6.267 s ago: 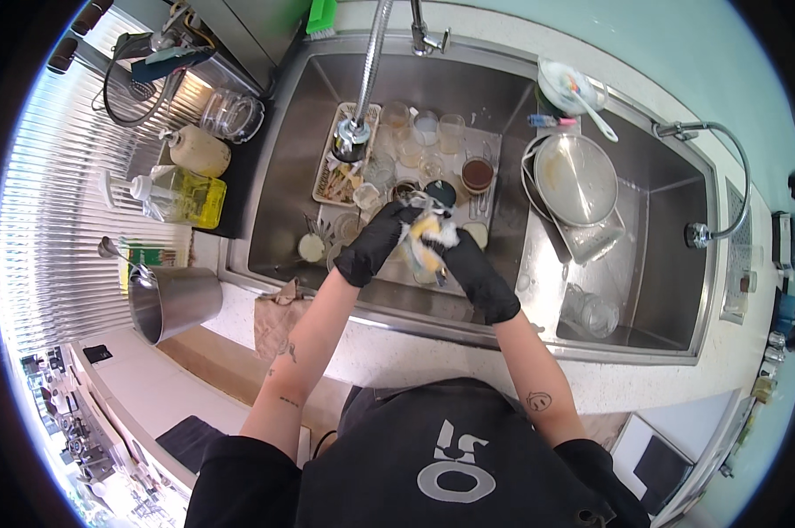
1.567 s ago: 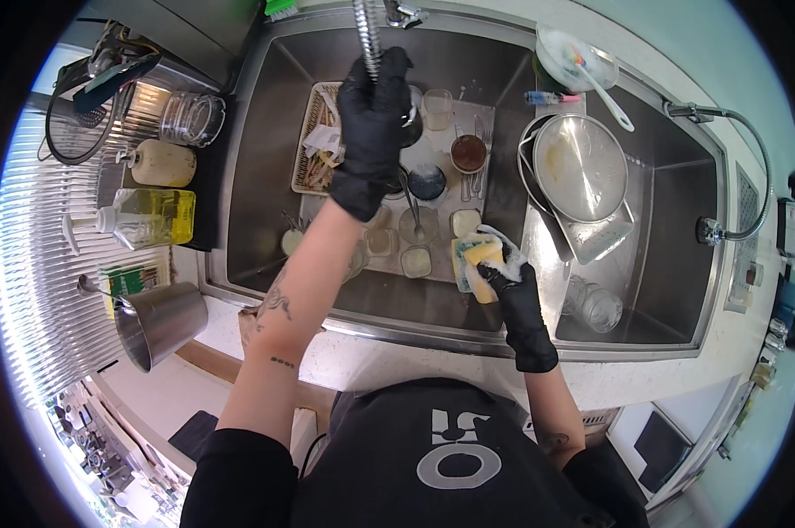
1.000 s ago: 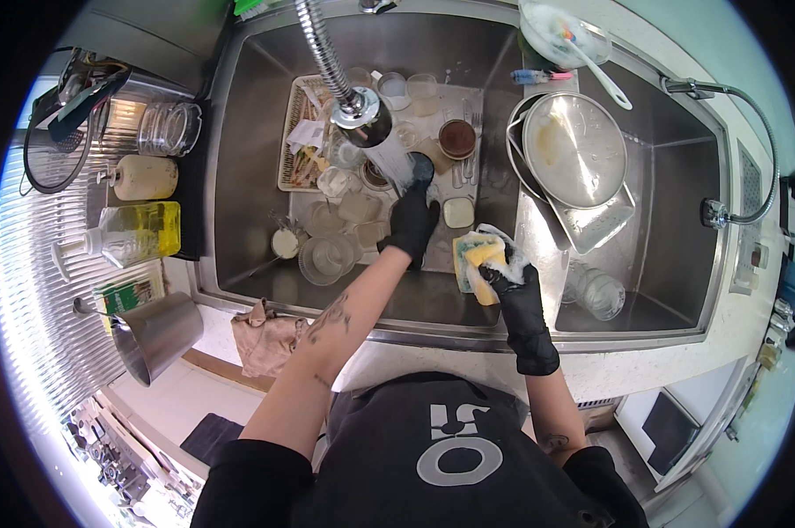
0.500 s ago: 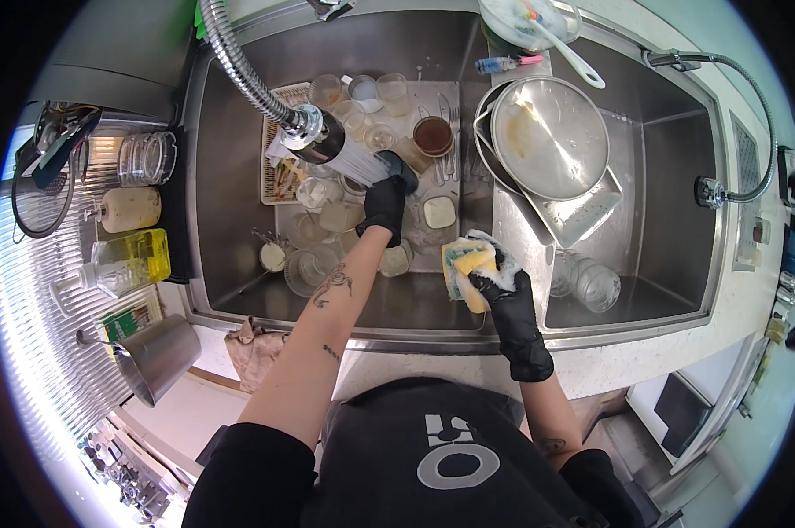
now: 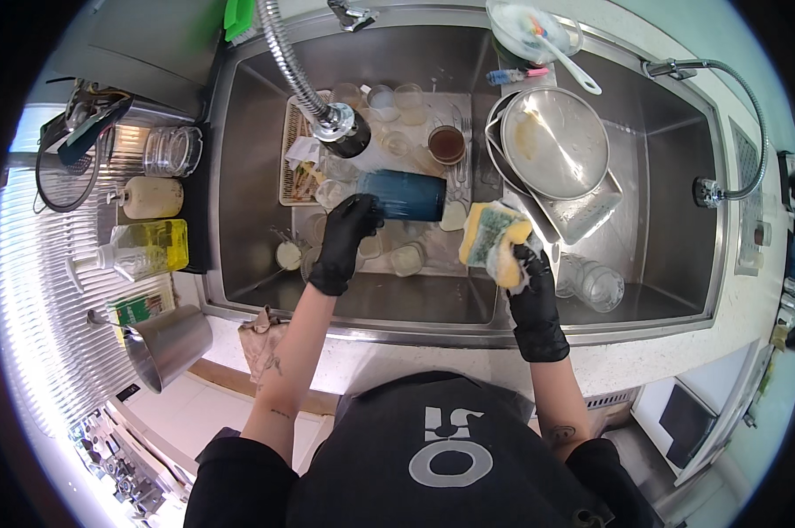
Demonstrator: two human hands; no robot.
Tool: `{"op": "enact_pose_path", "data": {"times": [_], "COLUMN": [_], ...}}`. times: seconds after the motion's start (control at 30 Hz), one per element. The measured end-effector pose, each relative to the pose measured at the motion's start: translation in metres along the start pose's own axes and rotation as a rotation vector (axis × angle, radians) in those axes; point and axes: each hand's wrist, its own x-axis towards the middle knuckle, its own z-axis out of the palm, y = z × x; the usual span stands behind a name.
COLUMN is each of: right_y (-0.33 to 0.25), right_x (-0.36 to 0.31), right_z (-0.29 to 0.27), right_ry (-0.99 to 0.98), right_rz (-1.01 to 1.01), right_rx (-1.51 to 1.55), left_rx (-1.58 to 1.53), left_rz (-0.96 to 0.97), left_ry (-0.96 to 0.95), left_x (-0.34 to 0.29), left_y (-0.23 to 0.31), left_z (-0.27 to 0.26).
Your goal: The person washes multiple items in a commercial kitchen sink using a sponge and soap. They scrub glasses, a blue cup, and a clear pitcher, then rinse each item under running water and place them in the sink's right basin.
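Observation:
Black gloves cover both hands. Fingers of my left hand point(image 5: 352, 236) are closed around one end of a dark blue tumbler point(image 5: 404, 195), which is held sideways over the left basin just below the spray head point(image 5: 348, 134). My right hand point(image 5: 535, 295) grips a yellow and green sponge point(image 5: 490, 236) with some foam on it, above the basin's front right part. Under the tumbler are several glasses, among them a small jar point(image 5: 406, 259). A cup of brown liquid point(image 5: 447, 144) stands beyond it, beside some cutlery point(image 5: 466, 132).
A plastic basket point(image 5: 290, 187) with scraps sits at the basin's left. On the divider and right basin rest a large round pan point(image 5: 552, 141) and a rectangular tray point(image 5: 596, 211). Clear glasses point(image 5: 598, 287) lie nearer me. Soap bottles point(image 5: 151, 246) line the left side.
My left hand has moved left and turned the blue tumbler lengthwise, showing its side. The sponge has shifted right and slightly away from me, with more of its green face showing.

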Motion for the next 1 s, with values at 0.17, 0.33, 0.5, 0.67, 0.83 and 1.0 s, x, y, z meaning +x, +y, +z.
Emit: {"op": "enact_pose_path", "data": {"times": [0.17,0.33,0.5,0.67,0.83,1.0], "right_y": [0.026,0.044,0.071,0.062,0.042,0.022], "right_x": [-0.007,0.015,0.028,0.029,0.012,-0.02], "right_z": [-0.013,0.005,0.025,0.022,0.035,0.049], "right_ry": [0.052,-0.043,-0.086,-0.098,-0.007,-0.401], "right_rz": [-0.296,0.185,0.387,0.444,0.109,-0.266], "right_rx": [-0.648,0.212,0.566,0.48,-0.091,-0.846], "left_rx": [-0.481,-1.036,-1.176,-0.451,-0.375,-0.19], "left_rz": [-0.117,-0.366,-0.413,-0.372,-0.366,-0.352], "left_ry": [-0.083,-0.331,-0.512,-0.318,-0.201,-0.144], "left_x": [-0.039,-0.058,-0.063,-0.063,-0.079,-0.059], "left_y": [-0.001,-0.013,-0.029,-0.009,0.046,0.008], "left_z": [-0.009,0.004,0.024,0.023,0.022,0.001]}}
